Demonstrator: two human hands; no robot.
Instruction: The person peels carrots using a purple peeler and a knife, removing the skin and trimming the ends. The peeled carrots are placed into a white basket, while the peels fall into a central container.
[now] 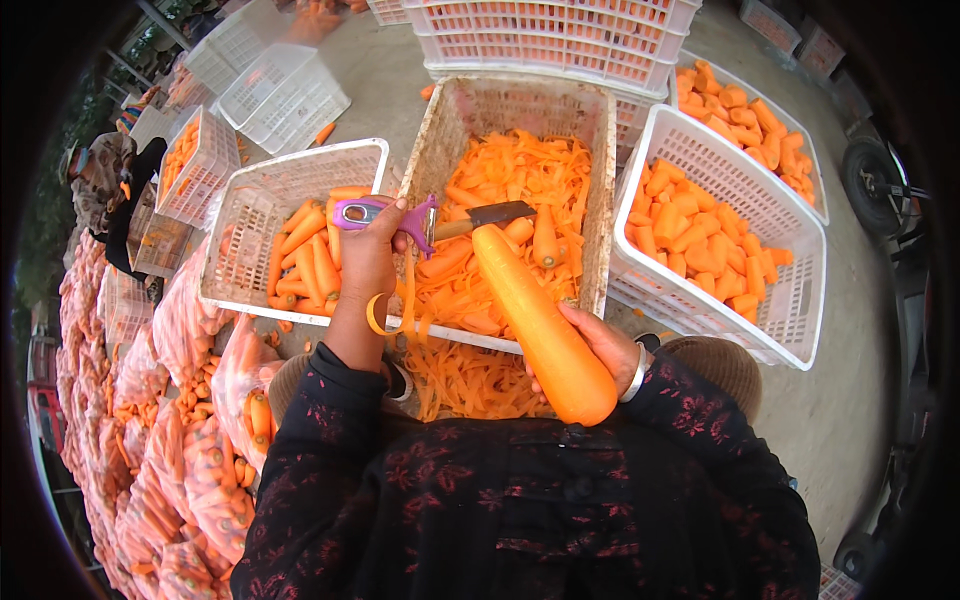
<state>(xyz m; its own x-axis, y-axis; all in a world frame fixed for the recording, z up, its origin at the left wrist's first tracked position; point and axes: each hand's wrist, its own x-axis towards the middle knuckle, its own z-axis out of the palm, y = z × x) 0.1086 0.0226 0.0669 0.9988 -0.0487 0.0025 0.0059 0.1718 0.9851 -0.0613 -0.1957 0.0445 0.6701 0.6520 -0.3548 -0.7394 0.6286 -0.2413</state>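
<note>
My left hand (373, 247) grips a purple Y-shaped peeler (414, 222) above the near left part of a stained white plastic crate (429, 135). A carrot peel strip (409, 292) hangs below that hand, and a curl of it rests by the wrist. In my right hand (604, 346) is a large carrot (544, 330) with a smooth, peeled-looking surface, its thick end towards my body. Its narrow end reaches over the crate, apart from the peeler. Carrot peelings (517, 161) and a few whole carrots fill the crate. A knife (484, 217) with a dark blade and wooden handle lies on them.
A left crate (262, 174) holds whole carrots. Two right crates (806, 300) hold cut, peeled carrot pieces (705, 240). Stacked crates (547, 45) stand behind. Bagged carrots (150, 480) pile up at left, near another person (112, 184). Peelings (480, 382) cover the floor before me.
</note>
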